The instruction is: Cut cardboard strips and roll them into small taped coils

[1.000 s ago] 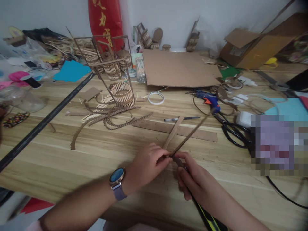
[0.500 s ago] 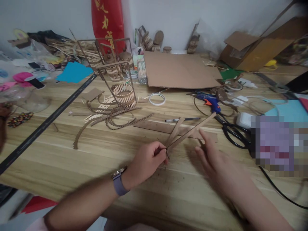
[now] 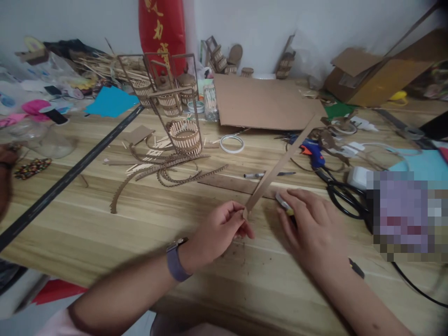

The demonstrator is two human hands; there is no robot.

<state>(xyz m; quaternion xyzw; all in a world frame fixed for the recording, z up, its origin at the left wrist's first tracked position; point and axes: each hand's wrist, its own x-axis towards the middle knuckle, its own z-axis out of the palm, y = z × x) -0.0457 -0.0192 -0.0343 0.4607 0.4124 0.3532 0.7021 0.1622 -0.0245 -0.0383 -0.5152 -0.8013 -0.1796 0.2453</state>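
Observation:
My left hand (image 3: 226, 226) pinches the lower end of a long, thin cardboard strip (image 3: 276, 170), which slants up to the right above the table. To the right, my right hand (image 3: 315, 224) is closed over a utility knife (image 3: 283, 201). The knife's metal tip shows in front of the fingers and its dark end behind the wrist; the middle is hidden. Beyond both hands lie a flat cardboard piece (image 3: 227, 183) and a pen (image 3: 250, 176). Small crumbs are scattered on the wood below my left hand.
A small stick bucket (image 3: 185, 137) with a tall handle stands among notched cardboard strips (image 3: 121, 189). Behind are more buckets (image 3: 171, 102) and a cardboard sheet (image 3: 266, 100). A blue glue gun (image 3: 317, 156), black scissors (image 3: 345, 200) and a tape ring (image 3: 232, 144) lie around. Another person's hand (image 3: 9, 156) shows at left.
My right hand has gone from stretched fingers to closing over the utility knife. The strip in my left hand has turned, its broad face now showing and its far end higher.

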